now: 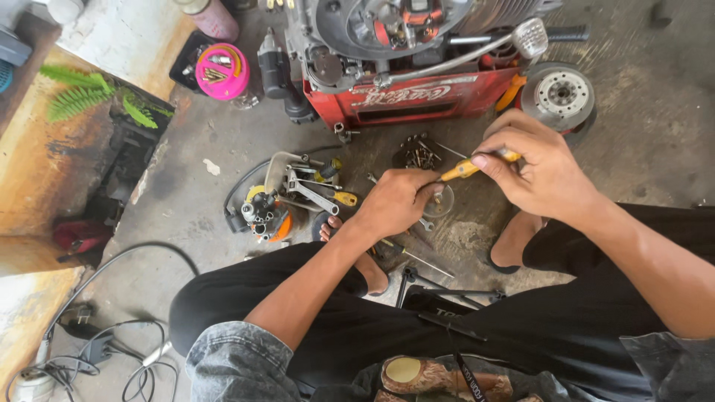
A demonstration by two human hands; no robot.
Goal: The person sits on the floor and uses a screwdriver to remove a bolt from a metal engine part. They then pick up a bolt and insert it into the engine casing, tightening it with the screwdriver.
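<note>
Left hand point(392, 202) clasps a small part; right hand point(538, 165) grips yellow screwdriver point(468, 168) before red crate point(417, 98).

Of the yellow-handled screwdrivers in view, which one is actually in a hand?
The yellow-handled screwdriver gripped by the right hand, its tip meeting the left hand. The other screwdriver lies untouched on the floor in the tool pile to the left.
</note>
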